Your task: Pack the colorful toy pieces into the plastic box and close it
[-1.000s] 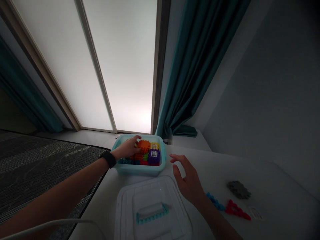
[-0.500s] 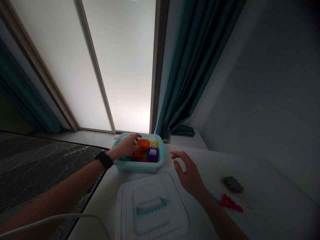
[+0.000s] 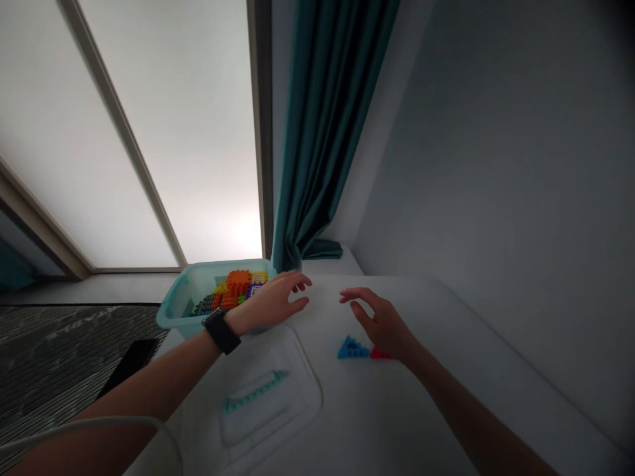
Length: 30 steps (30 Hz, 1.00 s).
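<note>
One camera, worn on the person's head, looks forward and down over a smooth white tabletop (image 3: 421, 423). From above and behind the bare left hand (image 3: 275, 301) and bare right hand (image 3: 387, 327), it sees both near mid-frame, with the forearms (image 3: 446, 390) running in from below. Farther off, it faces tall frosted white panels (image 3: 193, 132) and a pleated teal cloth curtain (image 3: 317, 132); a plain grey wall (image 3: 496, 165) fills the right. The dark upper right corner may be the lens's edge.

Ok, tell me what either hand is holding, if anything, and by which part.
Nothing visible is held: the left hand and the right hand are both open.
</note>
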Each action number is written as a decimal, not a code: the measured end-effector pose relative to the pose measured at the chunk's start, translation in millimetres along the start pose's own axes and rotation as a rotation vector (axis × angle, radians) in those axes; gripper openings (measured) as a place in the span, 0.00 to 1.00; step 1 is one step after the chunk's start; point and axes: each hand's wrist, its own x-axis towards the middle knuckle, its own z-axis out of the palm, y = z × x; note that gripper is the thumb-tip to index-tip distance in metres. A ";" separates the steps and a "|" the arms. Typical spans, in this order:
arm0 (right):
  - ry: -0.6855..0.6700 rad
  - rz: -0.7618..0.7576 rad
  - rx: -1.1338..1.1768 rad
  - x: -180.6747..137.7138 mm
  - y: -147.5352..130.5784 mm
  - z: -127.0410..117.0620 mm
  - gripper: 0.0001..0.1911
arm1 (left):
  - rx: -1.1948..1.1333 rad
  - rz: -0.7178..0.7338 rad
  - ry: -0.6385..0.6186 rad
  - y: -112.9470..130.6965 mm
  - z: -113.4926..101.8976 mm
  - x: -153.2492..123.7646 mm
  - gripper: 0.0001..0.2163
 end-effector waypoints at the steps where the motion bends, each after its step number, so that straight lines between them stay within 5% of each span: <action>1: -0.004 0.020 -0.023 -7.8 7.8 -7.0 0.14 | -0.002 0.031 -0.028 7.1 11.9 4.9 0.14; 8: -0.051 0.057 -0.259 -73.5 63.5 -29.4 0.13 | 0.166 0.065 -0.223 42.8 102.8 26.6 0.26; 13: -0.083 0.086 -0.389 -112.9 98.5 -29.3 0.16 | 0.291 0.022 -0.321 49.5 138.4 31.6 0.38; 18: 0.025 0.242 -0.391 -118.3 125.9 -34.1 0.16 | 0.324 0.040 -0.380 51.5 146.4 35.6 0.30; 21: 0.073 0.381 -0.412 -106.7 132.1 -28.9 0.24 | 0.323 0.036 -0.390 53.1 146.9 38.0 0.32; 25: -0.006 0.518 -0.490 -84.5 133.3 -15.8 0.42 | 0.272 -0.006 -0.384 55.5 142.8 40.4 0.39; 30: -0.096 0.520 -0.486 -64.4 142.3 -8.8 0.40 | 0.167 -0.080 -0.349 56.4 131.3 41.3 0.39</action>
